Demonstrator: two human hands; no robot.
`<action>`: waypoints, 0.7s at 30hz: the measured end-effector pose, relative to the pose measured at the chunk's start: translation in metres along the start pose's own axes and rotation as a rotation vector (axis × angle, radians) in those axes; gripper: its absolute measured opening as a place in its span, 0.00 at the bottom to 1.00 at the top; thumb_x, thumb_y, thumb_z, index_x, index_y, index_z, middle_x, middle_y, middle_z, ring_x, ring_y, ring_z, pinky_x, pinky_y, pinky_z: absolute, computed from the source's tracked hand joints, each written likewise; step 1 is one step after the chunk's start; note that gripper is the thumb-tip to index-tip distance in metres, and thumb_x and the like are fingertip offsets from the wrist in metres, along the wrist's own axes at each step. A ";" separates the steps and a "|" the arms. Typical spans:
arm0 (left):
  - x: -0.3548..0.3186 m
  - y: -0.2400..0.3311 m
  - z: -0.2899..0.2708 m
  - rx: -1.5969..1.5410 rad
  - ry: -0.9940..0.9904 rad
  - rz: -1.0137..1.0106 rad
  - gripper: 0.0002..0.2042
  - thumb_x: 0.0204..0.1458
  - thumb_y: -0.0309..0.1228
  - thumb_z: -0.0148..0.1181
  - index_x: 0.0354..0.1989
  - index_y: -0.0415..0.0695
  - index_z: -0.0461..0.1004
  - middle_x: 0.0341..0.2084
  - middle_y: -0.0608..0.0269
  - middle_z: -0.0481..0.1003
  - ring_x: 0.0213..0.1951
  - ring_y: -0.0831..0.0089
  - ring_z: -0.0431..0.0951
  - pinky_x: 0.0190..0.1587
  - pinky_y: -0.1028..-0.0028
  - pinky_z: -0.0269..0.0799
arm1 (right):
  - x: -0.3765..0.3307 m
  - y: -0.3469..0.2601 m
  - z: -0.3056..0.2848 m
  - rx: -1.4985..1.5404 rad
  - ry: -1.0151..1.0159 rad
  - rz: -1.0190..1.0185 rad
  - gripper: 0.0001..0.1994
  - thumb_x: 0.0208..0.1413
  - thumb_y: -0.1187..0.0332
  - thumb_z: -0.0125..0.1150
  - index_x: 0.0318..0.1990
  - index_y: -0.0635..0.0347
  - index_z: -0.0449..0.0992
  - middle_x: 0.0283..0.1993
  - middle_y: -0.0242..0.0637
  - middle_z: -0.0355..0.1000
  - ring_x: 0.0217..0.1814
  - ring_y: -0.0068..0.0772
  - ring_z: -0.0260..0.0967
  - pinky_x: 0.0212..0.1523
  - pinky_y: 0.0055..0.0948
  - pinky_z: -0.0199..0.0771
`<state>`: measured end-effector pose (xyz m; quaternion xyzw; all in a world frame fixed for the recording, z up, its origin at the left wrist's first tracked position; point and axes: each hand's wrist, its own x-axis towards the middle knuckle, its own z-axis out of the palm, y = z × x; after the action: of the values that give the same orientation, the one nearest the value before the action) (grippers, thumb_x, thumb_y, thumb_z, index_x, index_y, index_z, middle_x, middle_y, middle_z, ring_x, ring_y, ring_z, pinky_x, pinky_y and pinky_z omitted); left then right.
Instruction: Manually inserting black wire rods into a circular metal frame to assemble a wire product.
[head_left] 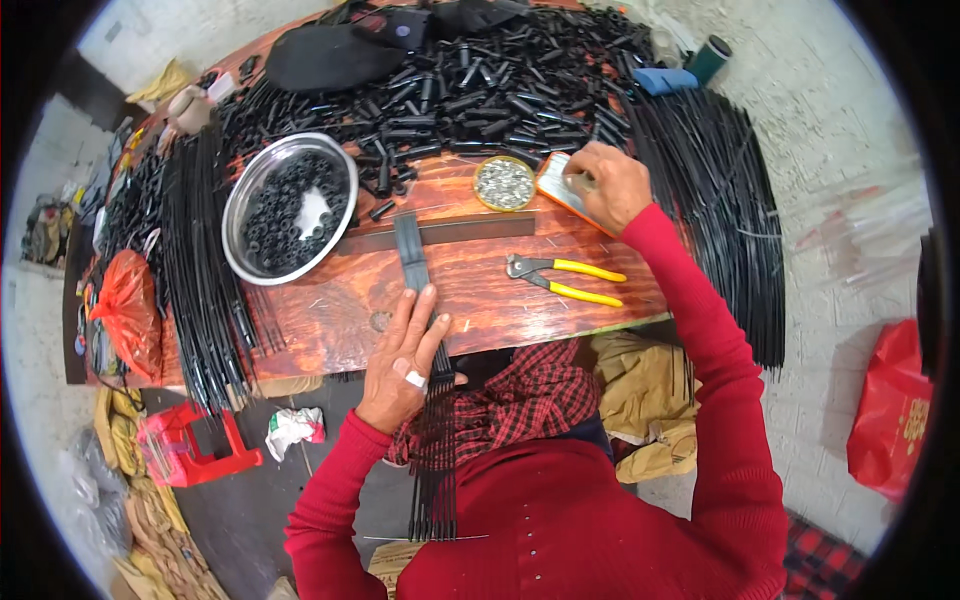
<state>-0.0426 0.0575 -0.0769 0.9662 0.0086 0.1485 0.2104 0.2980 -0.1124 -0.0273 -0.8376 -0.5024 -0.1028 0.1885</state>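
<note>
My left hand point(396, 375) lies with fingers stretched over a flat row of thin black rods point(434, 470) at the table's front edge. A white patch is wrapped on one finger. The upper end of the row point(410, 255) rests across a dark flat bar point(490, 228). My right hand point(612, 188) reaches into a shallow orange-rimmed box point(556, 180) with pale contents, its fingers pinched together; what they hold is hidden. Beside the box sits a round tin point(505, 184) of small silvery pieces. Yellow-handled end-cutting pliers point(568, 278) lie on the table, jaws to the left.
A steel bowl point(228, 225) of small black rings stands at the left. Bundles of long black rods point(195, 270) lie left, and more rods point(725, 220) lie right. Black tubes point(490, 100) are heaped at the back. A red plastic stool point(195, 445) stands below.
</note>
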 end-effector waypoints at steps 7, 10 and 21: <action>-0.006 0.002 0.000 -0.039 -0.030 -0.003 0.38 0.46 0.49 0.67 0.64 0.42 0.66 0.70 0.48 0.57 0.70 0.44 0.57 0.66 0.52 0.60 | 0.030 -0.053 0.028 0.374 -0.124 -0.237 0.14 0.53 0.75 0.57 0.48 0.56 0.78 0.43 0.41 0.75 0.46 0.46 0.75 0.49 0.41 0.75; -0.007 0.002 -0.002 -0.040 -0.047 -0.014 0.38 0.45 0.49 0.67 0.64 0.42 0.66 0.70 0.48 0.57 0.70 0.45 0.57 0.67 0.53 0.60 | 0.045 -0.071 0.049 0.378 -0.255 -0.299 0.16 0.53 0.75 0.56 0.49 0.54 0.79 0.44 0.41 0.76 0.47 0.48 0.75 0.49 0.41 0.75; -0.008 -0.001 0.000 -0.032 -0.052 -0.028 0.37 0.45 0.50 0.66 0.63 0.43 0.67 0.70 0.49 0.58 0.71 0.48 0.57 0.68 0.56 0.58 | 0.067 -0.084 0.072 0.368 -0.287 -0.395 0.20 0.52 0.78 0.57 0.51 0.45 0.81 0.44 0.39 0.78 0.45 0.48 0.76 0.43 0.44 0.77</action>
<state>-0.0500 0.0578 -0.0792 0.9661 0.0144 0.1206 0.2278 0.2545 0.0073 -0.0505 -0.6813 -0.6873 0.0747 0.2406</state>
